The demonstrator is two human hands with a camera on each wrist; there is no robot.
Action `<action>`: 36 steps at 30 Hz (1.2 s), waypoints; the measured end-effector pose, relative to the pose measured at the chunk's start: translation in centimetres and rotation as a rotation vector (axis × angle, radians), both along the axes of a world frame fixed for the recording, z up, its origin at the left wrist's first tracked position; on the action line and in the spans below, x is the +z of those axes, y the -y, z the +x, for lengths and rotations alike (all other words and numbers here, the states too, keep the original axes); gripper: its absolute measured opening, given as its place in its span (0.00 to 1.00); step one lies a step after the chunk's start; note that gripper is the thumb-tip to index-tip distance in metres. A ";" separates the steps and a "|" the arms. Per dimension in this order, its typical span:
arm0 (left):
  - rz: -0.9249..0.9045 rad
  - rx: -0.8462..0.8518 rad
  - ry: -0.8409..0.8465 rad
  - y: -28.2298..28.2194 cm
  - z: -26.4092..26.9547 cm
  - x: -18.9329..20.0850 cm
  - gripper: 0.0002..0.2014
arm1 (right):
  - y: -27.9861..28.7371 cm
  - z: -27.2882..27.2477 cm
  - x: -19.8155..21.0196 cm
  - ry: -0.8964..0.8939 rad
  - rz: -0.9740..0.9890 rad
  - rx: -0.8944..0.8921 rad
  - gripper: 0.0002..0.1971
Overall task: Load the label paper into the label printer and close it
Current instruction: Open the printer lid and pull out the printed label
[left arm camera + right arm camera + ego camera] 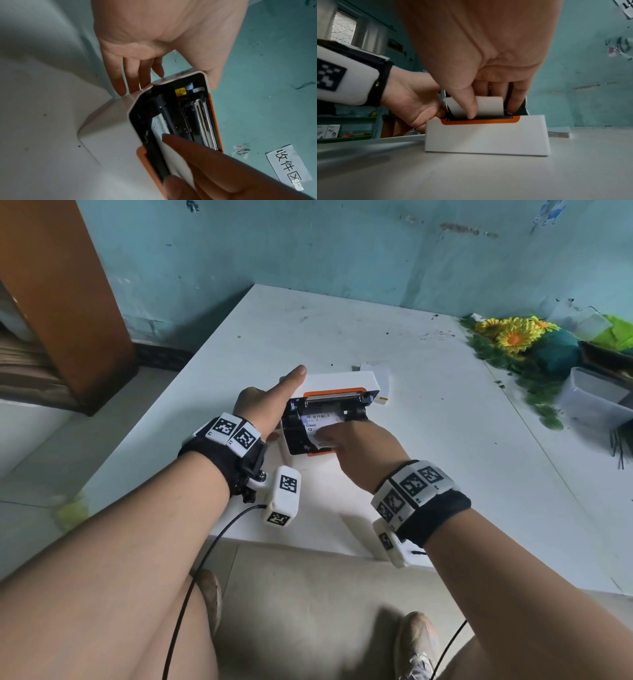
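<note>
You are at the loading step. The label printer [329,419] sits on the white table [445,474] with its lid [342,381] swung up and back, so the dark bay inside is open to you. The job is not done: the paper is only partly in, and the lid is not shut.

Your right hand [363,446] is over the front of the bay. In the right wrist view its thumb [469,108] and fingers are curled round the label paper [488,106], a small white roll. The roll sits at the mouth of the bay, just above the orange front edge [481,121]. It looks partly down in the bay, but I cannot tell if it rests on the bottom, since your fingers hide that part.

Your left hand [263,405] is at the printer's left side. Its fingers [118,81] are straight and touch the white case near the hinge, and the thumb lies along the top edge of the raised lid. So this hand is spread out flat and only steadies the printer; it does not wrap round anything.

Next, I think you need to push the roll all the way down so it lies flat and straight. Let the loose end of paper reach out over the orange edge. Then lift your right fingers clear, so they do not get pinched. Last, bring the lid down with your left hand and press until it shuts.
</note>
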State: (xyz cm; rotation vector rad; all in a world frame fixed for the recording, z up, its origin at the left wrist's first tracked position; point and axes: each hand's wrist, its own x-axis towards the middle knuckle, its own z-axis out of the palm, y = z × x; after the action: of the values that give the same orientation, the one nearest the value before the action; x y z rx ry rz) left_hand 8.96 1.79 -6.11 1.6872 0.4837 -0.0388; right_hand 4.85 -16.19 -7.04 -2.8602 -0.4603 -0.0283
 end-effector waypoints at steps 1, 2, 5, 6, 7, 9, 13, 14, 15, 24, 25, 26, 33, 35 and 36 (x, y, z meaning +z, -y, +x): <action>-0.011 -0.001 -0.017 0.1 0.1 0.0 0.33 | 0.1 -0.2 0.0 0.004 0.012 0.003 0.21; -0.019 0.001 -0.027 0.1 0.1 0.1 0.32 | 0.2 -0.4 0.1 0.006 0.022 0.009 0.22; -0.039 0.008 -0.050 0.7 -0.1 0.6 0.32 | 1.5 -0.6 0.7 -0.008 0.111 0.051 0.15; -0.053 0.013 -0.051 1.0 -0.3 0.7 0.32 | 2.1 -0.8 1.1 -0.018 0.140 0.058 0.13; -0.065 0.019 -0.054 1.1 -0.3 0.7 0.32 | 2.7 -0.9 1.4 -0.019 0.169 0.057 0.12; -0.073 0.033 -0.053 1.5 -0.5 0.9 0.31 | 4.1 -1.3 1.8 -0.022 0.210 0.035 0.13; -0.069 0.060 -0.073 1.7 -0.2 0.7 0.31 | 5.8 -2.3 3.2 -0.021 0.491 -0.143 0.19; -0.059 0.071 -0.079 1.7 -0.3 0.8 0.31 | 6.2 -2.4 3.7 -0.056 0.722 -0.235 0.15; -0.051 0.078 -0.085 1.7 -0.4 0.9 0.33 | 6.6 -2.5 4.2 -0.113 0.967 -0.339 0.12; 0.026 0.106 -0.078 2.0 -0.2 0.5 0.49 | 12.0 -1.7 4.6 0.223 1.249 -0.764 0.14; 0.042 0.103 -0.073 2.0 -0.2 0.4 0.51 | 12.5 -1.4 4.2 0.289 1.087 -0.756 0.15; 0.046 0.104 -0.073 2.1 -0.1 0.3 0.53 | 12.9 -1.3 3.9 0.337 0.926 -0.722 0.17; 0.164 0.024 0.012 2.8 0.3 0.5 0.33 | 14.4 -1.0 1.1 0.109 0.273 -0.459 0.21; 0.188 0.007 0.039 2.9 0.3 0.5 0.32 | 14.6 -0.7 0.6 -0.025 0.222 -0.465 0.21; 0.186 0.001 0.047 2.8 0.4 0.4 0.32 | 14.6 -0.7 0.5 -0.079 0.200 -0.471 0.22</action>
State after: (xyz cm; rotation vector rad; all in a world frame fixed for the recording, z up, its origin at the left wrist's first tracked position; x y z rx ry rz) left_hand 9.33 -1.03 -5.75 1.8658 0.4641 0.0476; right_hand 4.17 -30.83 -6.51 -2.6915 0.2250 -0.0421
